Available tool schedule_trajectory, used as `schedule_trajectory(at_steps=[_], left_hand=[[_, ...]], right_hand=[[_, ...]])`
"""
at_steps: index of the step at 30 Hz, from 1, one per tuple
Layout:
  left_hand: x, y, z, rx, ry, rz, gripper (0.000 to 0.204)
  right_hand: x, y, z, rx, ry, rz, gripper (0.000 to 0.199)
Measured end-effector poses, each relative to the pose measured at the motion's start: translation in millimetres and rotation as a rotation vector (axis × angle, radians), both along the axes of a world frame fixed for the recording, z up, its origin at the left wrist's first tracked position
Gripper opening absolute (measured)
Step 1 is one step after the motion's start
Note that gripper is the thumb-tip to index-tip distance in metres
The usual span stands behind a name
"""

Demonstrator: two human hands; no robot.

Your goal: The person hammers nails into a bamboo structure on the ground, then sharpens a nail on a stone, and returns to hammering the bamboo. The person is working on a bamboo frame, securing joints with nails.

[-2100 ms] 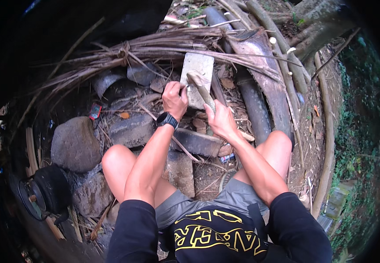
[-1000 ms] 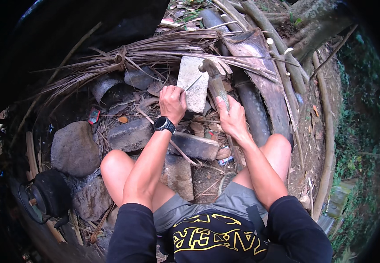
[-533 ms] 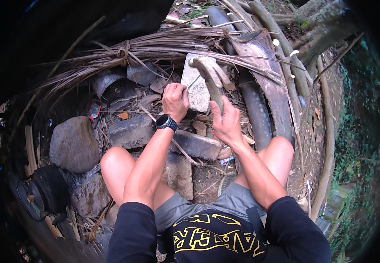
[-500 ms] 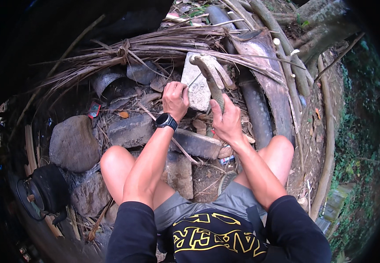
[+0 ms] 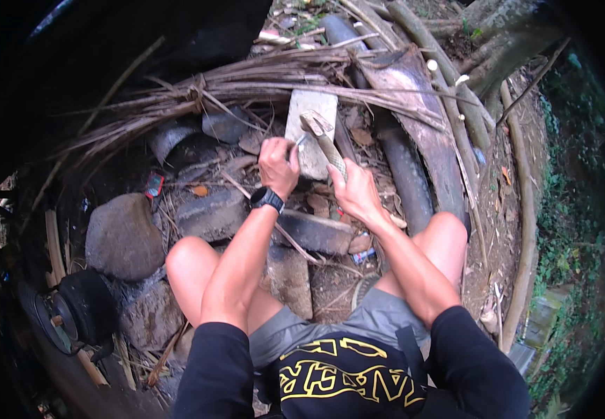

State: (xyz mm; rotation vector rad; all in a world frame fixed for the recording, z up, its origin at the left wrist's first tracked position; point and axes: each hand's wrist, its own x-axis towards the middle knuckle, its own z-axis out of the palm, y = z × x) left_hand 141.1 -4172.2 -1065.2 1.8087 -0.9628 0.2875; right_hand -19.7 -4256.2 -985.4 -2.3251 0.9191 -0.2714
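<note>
My left hand (image 5: 279,166), with a dark watch on its wrist, is closed in a pinch on a thin metal nail (image 5: 302,139). The nail lies over a pale, flat-topped concrete block (image 5: 316,158). In my right hand (image 5: 358,193) is a claw hammer (image 5: 328,146), gripped by its handle. The hammer's head is low over the block, close by the nail's end. Whether it touches the nail I cannot tell. My fingers hide part of the nail.
Dry palm fronds (image 5: 246,84) lie behind the block. Dark bamboo (image 5: 409,174) and a weathered board (image 5: 414,91) are to the right. A large stone (image 5: 124,236) and a black kettle (image 5: 86,307) stand left. Blackened bricks (image 5: 316,232) lie before my knees.
The hammer has come down toward the block and the nail, its head now lower and turned. My left hand keeps its pinch on the nail. The whole view has shifted slightly.
</note>
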Motion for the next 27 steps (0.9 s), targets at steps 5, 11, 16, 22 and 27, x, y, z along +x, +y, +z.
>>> schedule_trajectory(at_steps=[5,11,16,22,27], left_hand=[[0,2,-3,0.023,0.005,0.025,0.006],[-10,6,5,0.045,0.029,0.016,0.006],[-11,5,4,0.061,0.104,0.055,0.005],[-13,2,-1,0.042,0.239,0.083,0.005],[-14,0,-3,0.035,0.26,0.106,0.009]], right_hand=[[2,-3,29,0.091,-0.067,-0.098,0.045],[-13,-15,27,0.084,-0.104,-0.158,0.045],[-18,-18,25,0.085,-0.083,-0.151,0.045],[-19,-1,18,0.078,-0.14,-0.072,0.043],[-18,21,32,0.029,-0.285,0.006,0.037]])
